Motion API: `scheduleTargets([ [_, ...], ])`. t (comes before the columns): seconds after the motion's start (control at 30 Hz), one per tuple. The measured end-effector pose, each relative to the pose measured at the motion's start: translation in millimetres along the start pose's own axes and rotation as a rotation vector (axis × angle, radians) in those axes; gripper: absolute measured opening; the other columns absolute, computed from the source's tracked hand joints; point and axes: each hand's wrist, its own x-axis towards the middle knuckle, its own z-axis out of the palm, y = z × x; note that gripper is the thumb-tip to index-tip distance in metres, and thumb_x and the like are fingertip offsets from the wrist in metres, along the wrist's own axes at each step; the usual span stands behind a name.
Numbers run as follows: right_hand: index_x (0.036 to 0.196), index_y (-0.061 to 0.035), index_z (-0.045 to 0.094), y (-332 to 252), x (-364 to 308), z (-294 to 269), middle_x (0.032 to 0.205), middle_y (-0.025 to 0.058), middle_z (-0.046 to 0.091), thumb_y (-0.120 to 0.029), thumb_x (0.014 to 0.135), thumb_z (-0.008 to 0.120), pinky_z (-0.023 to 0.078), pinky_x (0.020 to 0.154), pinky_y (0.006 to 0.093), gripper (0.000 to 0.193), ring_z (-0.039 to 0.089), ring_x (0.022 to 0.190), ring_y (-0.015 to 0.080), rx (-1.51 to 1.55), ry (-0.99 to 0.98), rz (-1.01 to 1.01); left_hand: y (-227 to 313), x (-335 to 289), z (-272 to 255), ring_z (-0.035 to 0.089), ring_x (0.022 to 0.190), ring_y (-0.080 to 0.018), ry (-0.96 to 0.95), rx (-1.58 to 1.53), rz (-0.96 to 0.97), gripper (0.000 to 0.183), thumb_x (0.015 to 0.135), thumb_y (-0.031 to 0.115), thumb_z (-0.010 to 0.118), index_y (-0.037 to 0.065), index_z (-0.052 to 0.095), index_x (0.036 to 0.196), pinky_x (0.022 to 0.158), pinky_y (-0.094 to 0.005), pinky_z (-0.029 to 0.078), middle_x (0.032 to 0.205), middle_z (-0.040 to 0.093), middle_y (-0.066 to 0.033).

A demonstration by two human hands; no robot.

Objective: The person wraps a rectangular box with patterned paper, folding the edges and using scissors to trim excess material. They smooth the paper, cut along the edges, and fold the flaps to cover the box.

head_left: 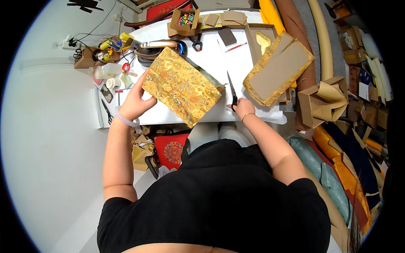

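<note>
Your left hand (137, 101): fingers gripping gold floral-covered piece (181, 86) by left edge. Your right hand (243, 109): fingers curled round black scissors (232, 89) (blades pointing away from you).

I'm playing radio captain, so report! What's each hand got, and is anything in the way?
Left hand: gripping flowery piece. Right hand: holding scissors, tip pointing away from body. Iron beyond piece, not between it and scissors.

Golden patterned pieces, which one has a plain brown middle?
The golden-bordered piece beyond the right hand; the patterned piece in the left hand shows none.
</note>
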Motion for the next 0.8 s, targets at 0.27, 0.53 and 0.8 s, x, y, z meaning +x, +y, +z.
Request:
scheduleTargets([
  [0.27,0.094,0.0002,0.071,2.9,19.3,14.9,0.093,0.0198,0.074,-0.039,0.074,0.088,0.056,0.08,0.0438,0.047,0.071,0.091,0.0365,-0.098,-0.119,0.052,23.6,12.3,-21.5,0.036,0.145,-0.0216,-0.222,-0.159,-0.081,0.086,0.087,0.016,0.076,-0.003,0.029,0.156,0.121,-0.0355,0.026,0.154,0.042,-0.0147],
  [0.53,0.095,0.0024,0.073,8.0,31.3,32.7,0.095,0.0199,0.074,-0.039,0.073,0.089,0.058,0.079,0.0428,0.049,0.072,0.091,0.0359,-0.107,-0.167,0.088,67.3,36.8,27.9,0.062,0.102,-0.0122,0.101,0.032,-0.221,0.051,0.095,0.034,0.072,-0.003,0.057,0.127,0.091,-0.0278,0.049,0.111,0.067,-0.0064],
  [0.8,0.095,0.0022,0.075,-3.7,33.4,26.6,0.095,0.0204,0.075,-0.045,0.073,0.088,0.058,0.079,0.0432,0.053,0.073,0.089,0.0362,-0.021,-0.224,0.121,63.5,62.4,19.8,0.066,0.094,-0.0121,0.085,0.018,-0.176,0.052,0.09,0.033,0.08,-0.003,0.06,0.123,0.081,-0.0272,0.054,0.107,0.069,-0.0079],
])
